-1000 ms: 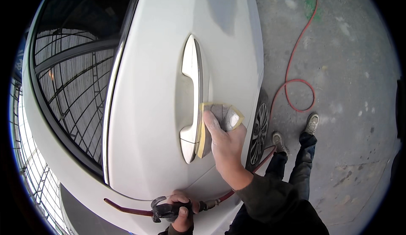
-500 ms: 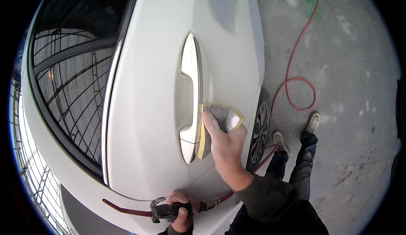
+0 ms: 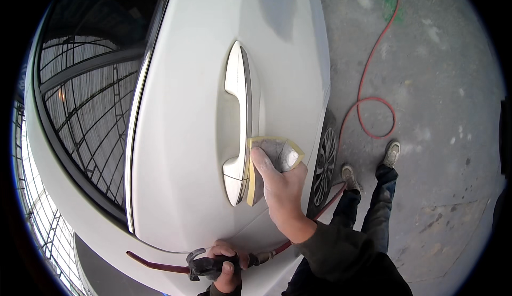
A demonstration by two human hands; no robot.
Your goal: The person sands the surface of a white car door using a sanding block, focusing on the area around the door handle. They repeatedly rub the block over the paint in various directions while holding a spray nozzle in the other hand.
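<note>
My right hand is closed around a bent sanding sponge, grey-faced with a yellow foam edge. The sponge lies against the white car door beside the lower end of the door handle, on its right side. Fingers beneath the sponge are hidden; the thumb presses on top. Whitish dust covers the thumb and part of the pad. At the bottom, my left hand grips a black air blow gun with a long red nozzle pointing left, just over the lower part of the car's side.
A red air hose runs from the gun past the wheel and loops on the grey concrete floor. My shoes stand beside it. The dark side window reflects roof beams. A grey patch marks the door's far part.
The sanding sponge and my right hand have slid slightly toward me alongside the handle. My left hand holds the blow gun almost in place. The whole view has shifted a little.
</note>
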